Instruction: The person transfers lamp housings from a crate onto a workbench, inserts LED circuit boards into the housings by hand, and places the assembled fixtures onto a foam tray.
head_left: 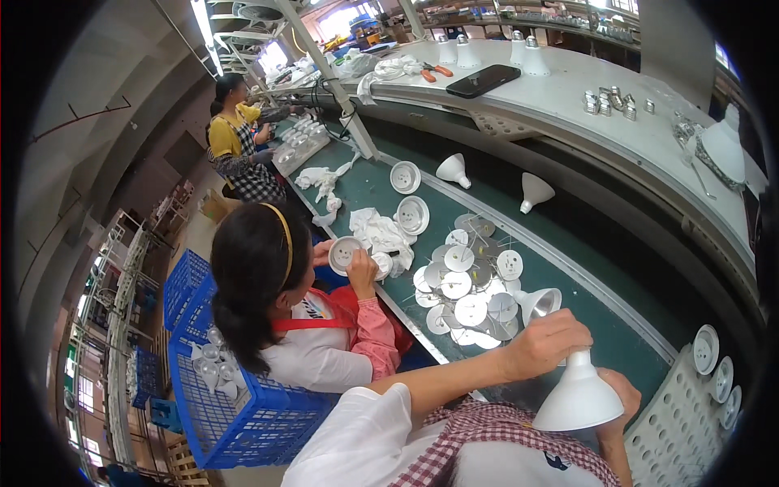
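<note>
Close to my body I hold a white cone-shaped lamp housing point(578, 395), wide end down. My left hand point(550, 345) is closed with its fingertips at the narrow neck. My right hand point(623, 396) wraps the far right side of the cone; its fingers are partly hidden behind it. Just beyond my left hand, another lamp housing point(527, 302) lies with its shiny inside showing. A heap of round white and grey discs point(471, 308) with thin wires covers the green belt point(596, 312) beside it.
Left of me a co-worker point(341, 345) holds a round lamp part point(346, 253). Blue crates point(243, 418) stand behind. Two lamp housings point(535, 191) lie farther along the belt. At right is a perforated white rack point(677, 422). The far shelf point(560, 93) carries pliers point(436, 71) and metal caps point(610, 101).
</note>
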`<action>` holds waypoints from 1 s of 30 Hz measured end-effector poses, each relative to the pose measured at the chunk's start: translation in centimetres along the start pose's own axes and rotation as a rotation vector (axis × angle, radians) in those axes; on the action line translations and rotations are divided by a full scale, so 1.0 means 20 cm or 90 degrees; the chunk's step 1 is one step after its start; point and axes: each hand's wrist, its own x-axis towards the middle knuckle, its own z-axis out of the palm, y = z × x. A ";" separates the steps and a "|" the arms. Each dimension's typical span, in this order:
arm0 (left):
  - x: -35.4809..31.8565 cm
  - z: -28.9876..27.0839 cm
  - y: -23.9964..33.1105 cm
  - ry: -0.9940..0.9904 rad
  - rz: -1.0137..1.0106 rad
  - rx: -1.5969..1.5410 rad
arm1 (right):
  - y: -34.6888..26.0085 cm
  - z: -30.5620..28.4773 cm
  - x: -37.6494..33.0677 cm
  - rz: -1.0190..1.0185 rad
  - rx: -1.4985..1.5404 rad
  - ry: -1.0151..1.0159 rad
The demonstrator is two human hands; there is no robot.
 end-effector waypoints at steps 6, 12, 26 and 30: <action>-0.04 0.00 -0.09 -0.039 0.049 -0.049 | 0.02 0.00 -0.05 0.104 -0.027 0.048; -0.04 -0.09 0.00 -0.161 -0.013 0.085 | 0.01 0.05 0.07 0.004 0.083 -0.067; 0.01 -0.02 -0.09 -0.061 -0.675 -0.489 | 0.12 -0.08 0.13 -0.348 -0.138 -0.103; -0.06 0.00 -0.08 0.000 -0.694 -0.518 | 0.10 -0.03 0.11 -0.327 -0.089 -0.142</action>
